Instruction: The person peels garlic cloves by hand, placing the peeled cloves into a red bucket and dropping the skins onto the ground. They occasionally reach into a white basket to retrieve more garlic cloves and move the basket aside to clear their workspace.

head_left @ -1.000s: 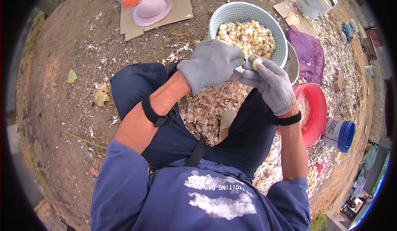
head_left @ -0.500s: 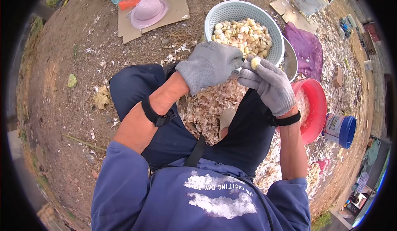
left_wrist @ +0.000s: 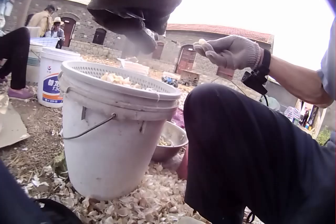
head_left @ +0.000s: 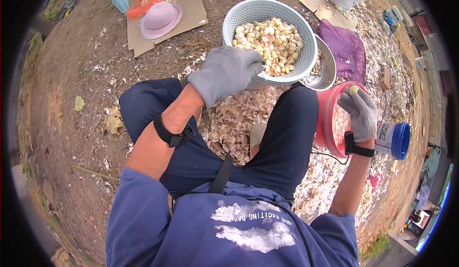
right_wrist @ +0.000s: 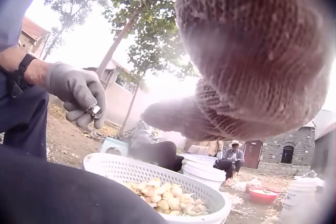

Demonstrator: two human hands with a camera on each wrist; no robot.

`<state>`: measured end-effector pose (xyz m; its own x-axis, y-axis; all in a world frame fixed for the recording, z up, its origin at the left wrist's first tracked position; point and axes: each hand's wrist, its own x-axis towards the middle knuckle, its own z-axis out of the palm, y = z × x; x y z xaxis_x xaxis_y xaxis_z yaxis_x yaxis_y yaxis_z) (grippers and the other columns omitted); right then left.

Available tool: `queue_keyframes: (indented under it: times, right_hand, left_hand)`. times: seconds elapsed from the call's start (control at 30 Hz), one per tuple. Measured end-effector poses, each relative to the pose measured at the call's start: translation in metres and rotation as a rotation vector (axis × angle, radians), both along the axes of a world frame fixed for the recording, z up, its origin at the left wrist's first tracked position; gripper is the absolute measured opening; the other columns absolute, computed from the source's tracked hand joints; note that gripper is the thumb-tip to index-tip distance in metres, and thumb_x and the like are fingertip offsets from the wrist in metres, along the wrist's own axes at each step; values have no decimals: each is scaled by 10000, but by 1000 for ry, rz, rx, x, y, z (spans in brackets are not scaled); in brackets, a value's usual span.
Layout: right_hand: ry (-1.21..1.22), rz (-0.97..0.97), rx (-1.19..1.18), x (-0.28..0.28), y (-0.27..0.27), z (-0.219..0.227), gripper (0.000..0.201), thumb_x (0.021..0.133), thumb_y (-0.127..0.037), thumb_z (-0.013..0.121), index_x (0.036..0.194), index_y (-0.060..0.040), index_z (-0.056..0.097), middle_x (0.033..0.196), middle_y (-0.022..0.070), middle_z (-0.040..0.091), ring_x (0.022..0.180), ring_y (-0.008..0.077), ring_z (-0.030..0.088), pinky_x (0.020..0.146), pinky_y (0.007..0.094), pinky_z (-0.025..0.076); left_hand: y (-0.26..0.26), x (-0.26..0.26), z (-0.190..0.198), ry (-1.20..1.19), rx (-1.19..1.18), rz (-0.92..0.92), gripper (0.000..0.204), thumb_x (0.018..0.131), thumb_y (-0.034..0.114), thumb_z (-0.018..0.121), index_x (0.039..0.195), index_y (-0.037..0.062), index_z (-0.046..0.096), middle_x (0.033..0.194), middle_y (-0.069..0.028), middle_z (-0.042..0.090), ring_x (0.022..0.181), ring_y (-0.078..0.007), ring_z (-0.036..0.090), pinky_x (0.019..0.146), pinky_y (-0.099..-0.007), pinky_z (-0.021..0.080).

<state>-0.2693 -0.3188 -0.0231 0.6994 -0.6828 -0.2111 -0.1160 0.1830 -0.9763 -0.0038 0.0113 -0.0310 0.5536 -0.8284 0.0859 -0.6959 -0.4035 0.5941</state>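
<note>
My gloved left hand (head_left: 227, 73) is curled beside the near rim of a grey-green perforated basket (head_left: 235, 21). Its fingers grip a small shiny metal tool (right_wrist: 94, 109), mostly hidden by the glove. Unpeeled-looking garlic cloves (head_left: 270, 42) are heaped in the basket. Out to the right, my gloved right hand (head_left: 361, 114) pinches a pale garlic clove (head_left: 354, 90) at its fingertips. That hand overlaps the right side of a red bucket (head_left: 326, 119), which has whitish pieces inside. In the left wrist view the clove (left_wrist: 201, 41) shows at the raised fingertips.
The basket rests on a white bucket (left_wrist: 105, 150). Behind my right knee stands a metal bowl (head_left: 329, 68). Garlic skins (head_left: 229, 123) cover the ground between my legs. A blue-white pail (head_left: 400, 140) is at the right, a pink hat (head_left: 162, 21) on cardboard at the far left.
The right hand has moved away from the left hand, rightward to the red bucket, still pinching the clove. My left hand keeps its grip near the basket. The head view has shifted slightly.
</note>
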Motion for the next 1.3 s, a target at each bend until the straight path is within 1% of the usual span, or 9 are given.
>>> queue_keyframes:
  times: [0.07, 0.13, 0.23, 0.43, 0.6, 0.83, 1.1, 1.2, 1.3]
  right_hand:
    - [54, -32, -39, -24, -34, -18, 329, 1024, -102, 682, 1312, 57, 681, 1156, 182, 770, 1019, 251, 771, 916, 389, 639]
    - [673, -103, -595, -37, -57, -31, 316, 979, -87, 699, 1268, 36, 732, 1120, 138, 789, 980, 180, 754, 866, 319, 602]
    - [577, -83, -830, -27, -58, -36, 327, 947, -79, 709, 1253, 27, 750, 1102, 89, 793, 917, 119, 714, 819, 272, 561]
    - [269, 196, -769, 80, 0, -33, 285, 940, -112, 750, 1206, -18, 788, 1052, 88, 816, 922, 122, 731, 857, 291, 569]
    - [297, 433, -1112, 158, 29, -61, 238, 892, -131, 713, 1100, -75, 815, 1006, 203, 779, 966, 357, 761, 892, 422, 590]
    - [494, 788, -1367, 213, 35, -124, 227, 835, -119, 653, 993, -82, 811, 959, 217, 767, 947, 415, 748, 864, 505, 597]
    - [689, 898, -1560, 227, 48, -121, 201, 802, -111, 657, 913, -11, 792, 913, 245, 758, 891, 431, 756, 794, 505, 613]
    - [650, 914, -1564, 224, 39, -119, 208, 813, -124, 670, 928, -4, 796, 951, 261, 758, 888, 448, 749, 789, 506, 613]
    - [377, 718, -1346, 217, 35, -103, 234, 850, -168, 717, 972, 17, 793, 954, 225, 784, 821, 359, 776, 758, 447, 620]
  left_hand:
    - [0, -2, 2, -8, 19, 16, 257, 995, 277, 673, 1180, 128, 772, 1041, -145, 783, 1001, -350, 750, 916, -464, 574]
    - [1, -3, 5, -13, 25, 15, 261, 995, 282, 671, 1182, 131, 771, 1044, -144, 783, 1005, -351, 749, 917, -463, 574]
    - [-1, -2, 5, -12, 46, 17, 270, 997, 295, 665, 1185, 132, 770, 1049, -142, 784, 1011, -351, 748, 918, -464, 576]
    - [-5, -2, 3, -43, 76, -14, 282, 1004, 312, 655, 1185, 130, 769, 1040, -148, 784, 997, -360, 749, 903, -474, 580]
    - [-4, 4, -4, -46, 31, 0, 276, 1000, 314, 661, 1177, 128, 764, 1024, -159, 781, 987, -372, 748, 891, -479, 582]
    - [-3, 8, -6, -46, 64, -18, 260, 1003, 322, 666, 1128, 111, 750, 973, -170, 766, 933, -384, 746, 842, -498, 579]
    - [0, 11, -7, -60, 45, -27, 275, 1002, 333, 668, 1147, 112, 742, 976, -168, 766, 925, -378, 748, 831, -501, 579]
    - [1, 11, -6, -49, 47, -12, 283, 1003, 341, 662, 1157, 117, 741, 980, -163, 770, 924, -376, 751, 831, -502, 581]
    - [2, 9, -3, -37, 74, -7, 281, 1006, 342, 657, 1159, 121, 743, 981, -161, 771, 929, -376, 752, 833, -506, 581]
